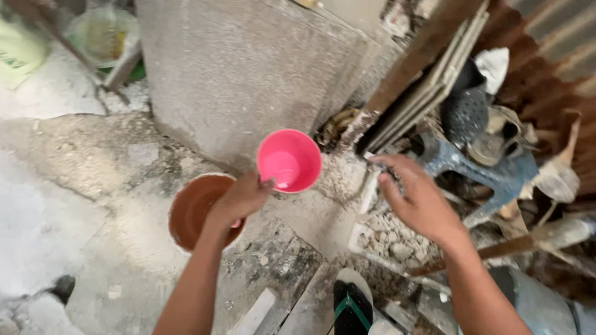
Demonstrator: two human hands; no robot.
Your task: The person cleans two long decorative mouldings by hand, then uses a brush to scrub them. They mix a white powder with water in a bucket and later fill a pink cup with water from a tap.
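Left hand (239, 200) fingers grip pink cup (289, 160) by its handle, held above brown bucket (194, 209) on dusty concrete floor (74, 205) | right hand (417, 197) fingers loosely curled, empty, over white tray of rubble (388, 239) | sandalled foot (351, 307) below.

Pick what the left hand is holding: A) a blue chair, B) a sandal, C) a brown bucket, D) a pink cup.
D: the left hand grips the pink cup by its rim, above the brown bucket.
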